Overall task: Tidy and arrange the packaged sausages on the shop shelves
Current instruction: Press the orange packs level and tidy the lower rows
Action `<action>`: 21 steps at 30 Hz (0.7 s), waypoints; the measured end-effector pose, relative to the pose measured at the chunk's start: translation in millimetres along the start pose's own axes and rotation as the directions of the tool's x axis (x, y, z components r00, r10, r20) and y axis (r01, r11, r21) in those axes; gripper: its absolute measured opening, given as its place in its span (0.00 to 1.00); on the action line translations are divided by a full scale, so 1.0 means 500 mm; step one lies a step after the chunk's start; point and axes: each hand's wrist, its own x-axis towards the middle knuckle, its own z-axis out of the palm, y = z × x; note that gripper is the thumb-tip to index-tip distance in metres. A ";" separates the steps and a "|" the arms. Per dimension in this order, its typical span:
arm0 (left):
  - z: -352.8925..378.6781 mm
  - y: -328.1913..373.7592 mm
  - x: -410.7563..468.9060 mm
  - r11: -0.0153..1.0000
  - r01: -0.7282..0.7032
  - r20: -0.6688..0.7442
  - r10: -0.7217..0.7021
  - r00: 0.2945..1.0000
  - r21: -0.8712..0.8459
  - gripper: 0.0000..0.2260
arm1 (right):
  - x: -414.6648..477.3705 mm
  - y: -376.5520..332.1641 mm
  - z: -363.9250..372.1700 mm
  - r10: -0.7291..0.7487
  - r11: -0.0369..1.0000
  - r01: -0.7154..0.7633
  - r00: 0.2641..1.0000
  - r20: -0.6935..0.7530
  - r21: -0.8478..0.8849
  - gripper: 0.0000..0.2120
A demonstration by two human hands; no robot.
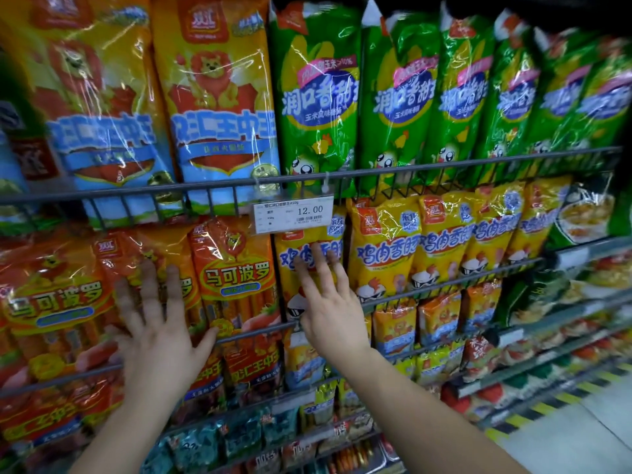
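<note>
Packaged sausages upright in rows behind the wire rail, mid-frame. Left grip spread flat, fingers straight, on the orange packs at lower left. Right grip equally open, fingertips on a yellow pack at centre. Nothing held. Probably squaring pack faces. Next: press back evenly, check alignment.

Tiered shelves, each fronted by a wire rail.

- Top tier: orange packs left, green packs right, all upright.
- Next tier: red packs left, yellow packs right.
- Lower tiers: smaller packs.

A price tag hangs from the top rail.
</note>
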 end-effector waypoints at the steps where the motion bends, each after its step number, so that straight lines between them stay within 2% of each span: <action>1: 0.000 -0.001 -0.001 1.000 -0.007 0.002 0.007 1.000 -0.004 0.52 | -0.002 -0.006 -0.002 0.010 1.000 -0.010 1.000 0.011 0.003 0.42; 7: -0.005 -0.007 -0.012 0.999 -0.044 -0.003 0.043 0.999 -0.022 0.50 | -0.011 -0.036 -0.015 0.077 0.997 -0.077 0.996 0.036 0.013 0.42; 11: -0.010 -0.013 -0.020 0.998 -0.045 -0.002 0.045 0.999 -0.044 0.47 | -0.026 -0.042 -0.017 0.090 0.996 -0.092 0.994 0.064 0.022 0.38; 17: 0.007 0.012 -0.065 0.994 -0.026 0.036 0.030 0.999 -0.104 0.38 | -0.075 -0.024 -0.012 0.035 0.994 -0.048 0.990 0.135 0.095 0.32; 21: 0.016 0.080 -0.105 0.975 -0.153 -0.001 0.155 0.988 -0.159 0.33 | -0.112 0.009 -0.016 -0.004 0.988 -0.020 0.988 0.155 0.154 0.33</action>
